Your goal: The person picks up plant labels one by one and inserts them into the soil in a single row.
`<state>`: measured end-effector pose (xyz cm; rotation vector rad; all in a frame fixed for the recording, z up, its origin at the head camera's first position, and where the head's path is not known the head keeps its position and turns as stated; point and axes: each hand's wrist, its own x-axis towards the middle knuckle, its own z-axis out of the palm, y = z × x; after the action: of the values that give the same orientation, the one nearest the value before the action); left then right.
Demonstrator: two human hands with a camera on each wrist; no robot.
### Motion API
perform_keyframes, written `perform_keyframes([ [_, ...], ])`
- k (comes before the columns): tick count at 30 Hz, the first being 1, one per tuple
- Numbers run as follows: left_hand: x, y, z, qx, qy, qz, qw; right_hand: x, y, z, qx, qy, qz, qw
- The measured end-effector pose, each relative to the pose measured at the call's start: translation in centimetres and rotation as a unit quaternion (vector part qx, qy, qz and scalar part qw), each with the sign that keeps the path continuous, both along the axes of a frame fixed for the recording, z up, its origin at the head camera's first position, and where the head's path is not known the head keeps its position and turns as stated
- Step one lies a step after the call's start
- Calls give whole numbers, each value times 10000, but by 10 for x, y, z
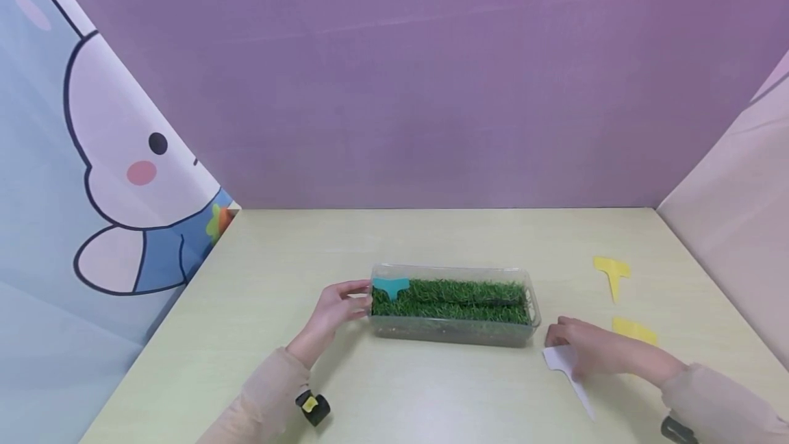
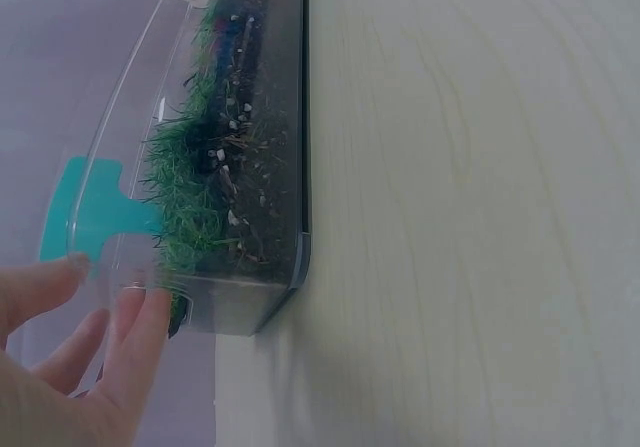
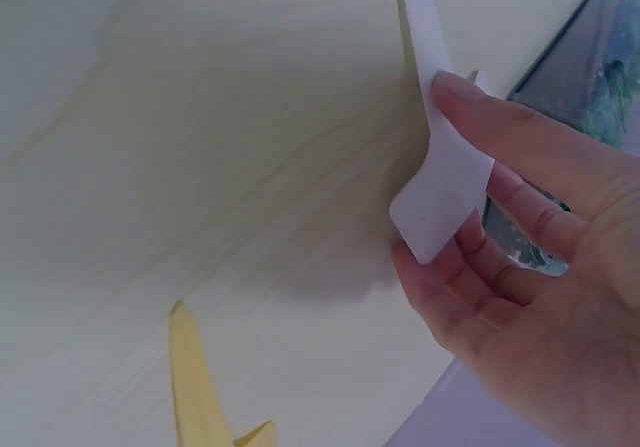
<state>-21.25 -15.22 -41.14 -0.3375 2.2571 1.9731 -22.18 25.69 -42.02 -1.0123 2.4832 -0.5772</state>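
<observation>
A clear plastic box holding strips of green grass over dark soil sits on the table. A teal T-shaped plant label stands in the grass at its left end. My left hand rests its fairly straight, spread fingers against that end; the left wrist view shows the fingertips right at the wall. To the right of the box, my right hand pinches a white T-shaped plant label between thumb and fingers, its stem pointing back toward me.
Two yellow plant labels lie on the table at the right: one upper label farther back and one lower label partly hidden behind the right forearm. A purple wall rises at the table's back edge, with a cartoon-printed cloth at left.
</observation>
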Motion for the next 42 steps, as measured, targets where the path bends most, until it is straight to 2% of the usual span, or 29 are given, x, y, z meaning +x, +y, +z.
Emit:
perform_keyframes([
  [8, -1, 0, 0, 34, -17, 4, 10000, -7, 12, 4, -664, -774, -128, 9947],
  [12, 0, 1, 0, -29, -70, 57, 10000, -13, 19, 4, -1085, -1072, 164, 9882],
  [16, -1, 1, 0, -52, -102, 93, 9999, -19, 24, 7, -1573, -1332, 594, 9767],
  [23, 0, 1, 0, -36, -89, 62, 9999, -24, 30, 11, -1917, -1491, 901, 9659],
  [32, 0, 0, 2, -41, -110, 35, 9999, -21, 24, 19, -2192, -1836, 782, 9551],
  [42, 0, 1, 4, -58, -130, 31, 9999, -19, 18, 28, -2467, -1939, 729, 9467],
])
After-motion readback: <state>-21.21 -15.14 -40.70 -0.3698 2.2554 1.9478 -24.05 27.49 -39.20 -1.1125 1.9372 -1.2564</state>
